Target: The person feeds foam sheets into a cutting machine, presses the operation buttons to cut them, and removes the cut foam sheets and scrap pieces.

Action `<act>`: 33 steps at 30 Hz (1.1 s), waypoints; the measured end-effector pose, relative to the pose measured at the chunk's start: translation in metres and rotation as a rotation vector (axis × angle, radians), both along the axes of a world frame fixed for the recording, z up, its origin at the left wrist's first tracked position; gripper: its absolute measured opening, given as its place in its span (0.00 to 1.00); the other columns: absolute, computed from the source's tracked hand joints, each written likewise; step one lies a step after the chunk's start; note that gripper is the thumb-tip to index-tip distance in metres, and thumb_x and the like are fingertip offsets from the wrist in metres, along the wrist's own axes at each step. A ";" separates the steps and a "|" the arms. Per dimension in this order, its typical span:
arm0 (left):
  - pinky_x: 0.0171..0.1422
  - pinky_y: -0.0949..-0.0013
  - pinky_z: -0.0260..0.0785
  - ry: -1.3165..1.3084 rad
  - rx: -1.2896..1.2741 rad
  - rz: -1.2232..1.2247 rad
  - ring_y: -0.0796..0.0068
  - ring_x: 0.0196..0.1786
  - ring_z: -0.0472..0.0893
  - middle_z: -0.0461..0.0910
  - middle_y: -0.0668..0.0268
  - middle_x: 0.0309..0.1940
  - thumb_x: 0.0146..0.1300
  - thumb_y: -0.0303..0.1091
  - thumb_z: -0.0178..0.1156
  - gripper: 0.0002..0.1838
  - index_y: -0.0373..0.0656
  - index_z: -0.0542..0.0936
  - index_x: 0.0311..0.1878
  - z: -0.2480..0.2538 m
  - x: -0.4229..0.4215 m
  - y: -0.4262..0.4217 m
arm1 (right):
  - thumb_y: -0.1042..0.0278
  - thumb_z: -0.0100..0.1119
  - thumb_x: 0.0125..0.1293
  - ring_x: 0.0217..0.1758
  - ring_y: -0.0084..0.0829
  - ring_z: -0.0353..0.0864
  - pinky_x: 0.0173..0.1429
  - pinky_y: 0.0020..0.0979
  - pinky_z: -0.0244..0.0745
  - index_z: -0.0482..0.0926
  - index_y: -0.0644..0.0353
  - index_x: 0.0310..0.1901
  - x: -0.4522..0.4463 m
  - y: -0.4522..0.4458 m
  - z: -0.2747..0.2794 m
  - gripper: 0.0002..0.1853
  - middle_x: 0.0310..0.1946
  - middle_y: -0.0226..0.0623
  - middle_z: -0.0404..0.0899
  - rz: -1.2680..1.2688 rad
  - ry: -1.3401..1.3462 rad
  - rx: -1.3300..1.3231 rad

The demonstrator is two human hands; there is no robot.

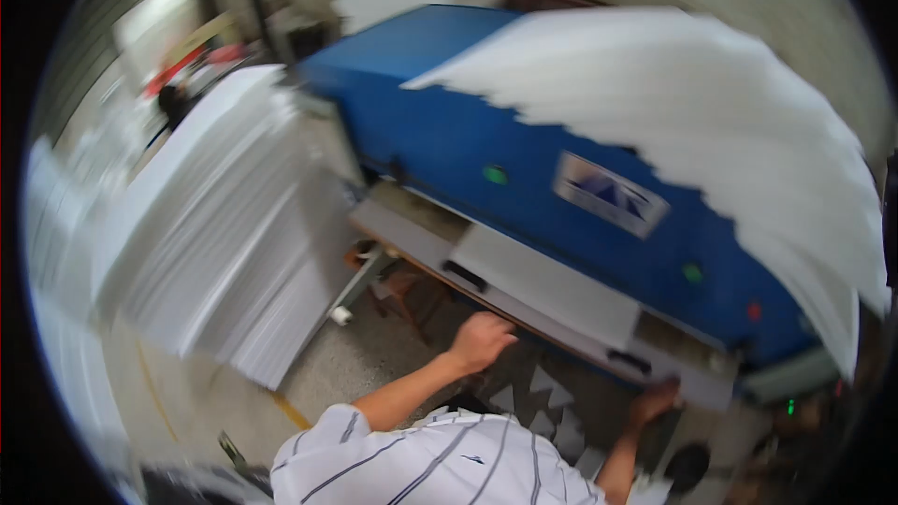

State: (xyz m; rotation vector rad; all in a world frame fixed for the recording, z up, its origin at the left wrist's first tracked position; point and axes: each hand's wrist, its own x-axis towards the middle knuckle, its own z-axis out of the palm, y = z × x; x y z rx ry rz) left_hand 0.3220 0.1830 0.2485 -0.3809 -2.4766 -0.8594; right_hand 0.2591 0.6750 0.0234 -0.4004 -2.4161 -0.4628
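My left hand point(485, 341) hovers just in front of the near edge of a blue machine's point(421, 131) bed, fingers loosely curled, with nothing visible in it. At the right end of that bed is my right hand point(658, 399), close to or touching its front edge; blur smears its fingers. A white sheet point(552, 285) lies on the long grey bed plate point(412, 229), its far side against the machine's blue front. Two black handles, a left one point(465, 275) and a right one point(630, 361), sit along the plate.
A big fanned pile of white sheets point(673, 84) covers the machine's top and overhangs its front. Tall white stacks point(224, 234) stand at the left. White scraps point(552, 388) litter the floor under the bed, and a wooden stool point(407, 295) stands beneath its left part.
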 end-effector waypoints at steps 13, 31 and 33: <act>0.61 0.53 0.70 -0.038 0.084 -0.193 0.54 0.44 0.82 0.84 0.56 0.38 0.72 0.34 0.53 0.12 0.36 0.82 0.43 0.013 0.012 0.065 | 0.59 0.56 0.70 0.80 0.52 0.53 0.80 0.52 0.47 0.64 0.66 0.72 0.002 0.016 0.056 0.32 0.76 0.52 0.58 0.289 -0.118 -0.663; 0.62 0.56 0.68 -0.064 0.262 0.494 0.53 0.57 0.78 0.78 0.47 0.55 0.74 0.39 0.56 0.20 0.30 0.76 0.59 0.012 -0.083 -0.059 | 0.62 0.56 0.70 0.80 0.51 0.54 0.81 0.50 0.47 0.66 0.65 0.71 -0.004 0.012 0.056 0.30 0.75 0.52 0.60 0.298 -0.123 -0.661; 0.63 0.50 0.67 -0.120 0.173 0.560 0.44 0.58 0.77 0.77 0.42 0.56 0.74 0.45 0.57 0.27 0.28 0.74 0.62 -0.016 -0.109 -0.090 | 0.63 0.56 0.69 0.80 0.51 0.54 0.81 0.50 0.47 0.66 0.65 0.71 -0.005 0.011 0.054 0.31 0.75 0.51 0.60 0.301 -0.114 -0.647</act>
